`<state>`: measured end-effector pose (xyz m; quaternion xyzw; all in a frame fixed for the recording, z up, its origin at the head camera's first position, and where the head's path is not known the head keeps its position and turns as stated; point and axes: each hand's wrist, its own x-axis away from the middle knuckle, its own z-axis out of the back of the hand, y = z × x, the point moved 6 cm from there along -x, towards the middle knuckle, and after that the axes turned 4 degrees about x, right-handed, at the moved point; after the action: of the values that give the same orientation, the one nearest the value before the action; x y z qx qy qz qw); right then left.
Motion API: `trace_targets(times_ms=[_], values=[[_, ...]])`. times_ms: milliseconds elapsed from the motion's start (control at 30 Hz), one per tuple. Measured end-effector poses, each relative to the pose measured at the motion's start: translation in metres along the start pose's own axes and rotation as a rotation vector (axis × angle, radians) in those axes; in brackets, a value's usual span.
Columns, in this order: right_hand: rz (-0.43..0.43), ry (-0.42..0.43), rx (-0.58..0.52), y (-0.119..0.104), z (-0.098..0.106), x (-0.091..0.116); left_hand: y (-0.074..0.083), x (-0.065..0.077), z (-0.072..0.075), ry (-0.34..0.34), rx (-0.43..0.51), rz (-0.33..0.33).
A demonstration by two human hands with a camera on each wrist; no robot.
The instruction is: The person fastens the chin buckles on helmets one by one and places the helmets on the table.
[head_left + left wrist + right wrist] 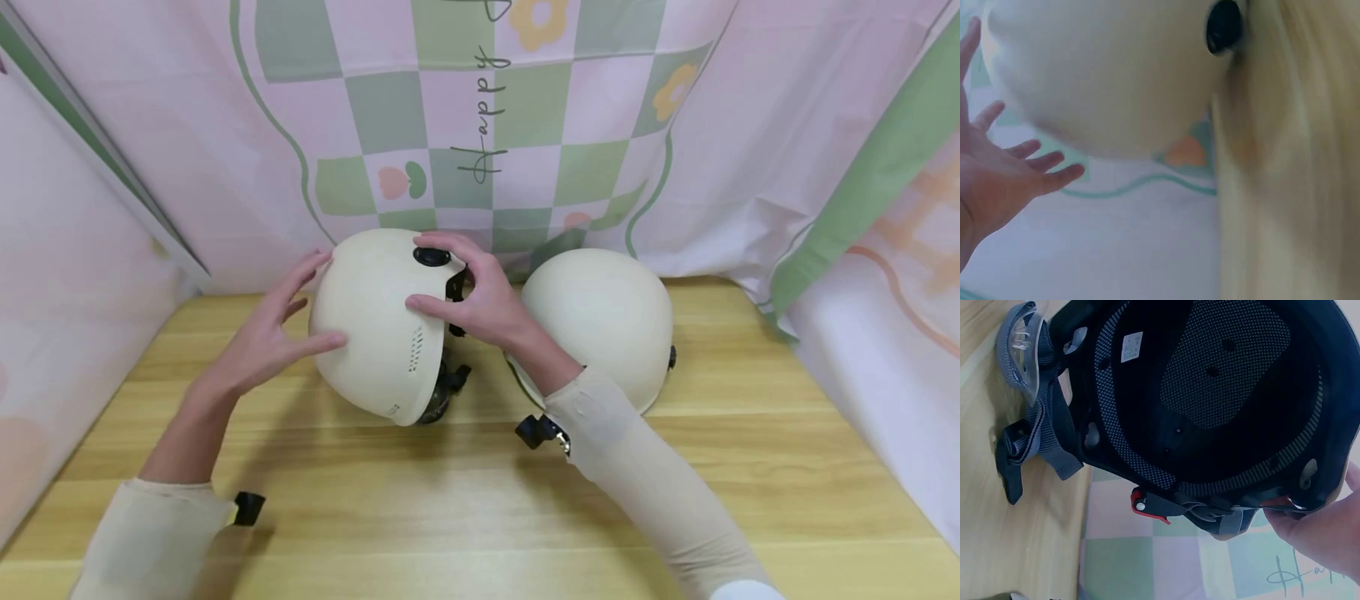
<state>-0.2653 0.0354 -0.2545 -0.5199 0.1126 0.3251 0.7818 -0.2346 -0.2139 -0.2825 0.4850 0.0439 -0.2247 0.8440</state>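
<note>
A cream helmet [371, 308] is tipped on its side on the wooden table, its opening toward the right. My right hand [480, 292] grips it by the rim edge, thumb on the shell and fingers by a black oval fitting [432, 256]. My left hand [258, 342] is at the helmet's left side, fingers spread and thumb overlapping the shell; the left wrist view shows these fingers extended beside the curved shell [1104, 81]. In the right wrist view the black padded lining [1229, 369] shows, with a grey chin strap [1054, 425] hanging onto the table.
A second cream helmet [600, 321] sits dome up to the right, partly behind my right forearm. The wooden table [450, 517] reaches back to a checked pastel curtain [457, 108], with more curtain at both sides.
</note>
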Motion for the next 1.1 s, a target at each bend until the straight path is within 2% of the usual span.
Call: trace_targets(times_ms=[133, 400, 467, 667, 900, 1100], values=[[-0.013, -0.001, -0.014, 0.002, -0.001, 0.001, 0.013, -0.009, -0.005, 0.015, -0.070, -0.054], [-0.023, -0.028, 0.005, 0.008, -0.002, 0.007, 0.014, -0.007, -0.003, 0.030, -0.071, -0.064], [-0.040, -0.027, 0.006, 0.011, -0.002, 0.008, 0.013, -0.006, -0.002, 0.035, -0.064, -0.059], [-0.092, -0.044, -0.081, 0.019, -0.002, 0.016, 0.010, -0.002, 0.003, 0.046, -0.032, -0.039], [-0.095, -0.036, -0.111, 0.024, -0.004, 0.024, 0.006, 0.003, 0.007, 0.046, 0.020, -0.020], [-0.177, -0.052, -0.124, 0.032, -0.007, 0.029, -0.001, 0.010, 0.013, 0.051, 0.066, 0.001]])
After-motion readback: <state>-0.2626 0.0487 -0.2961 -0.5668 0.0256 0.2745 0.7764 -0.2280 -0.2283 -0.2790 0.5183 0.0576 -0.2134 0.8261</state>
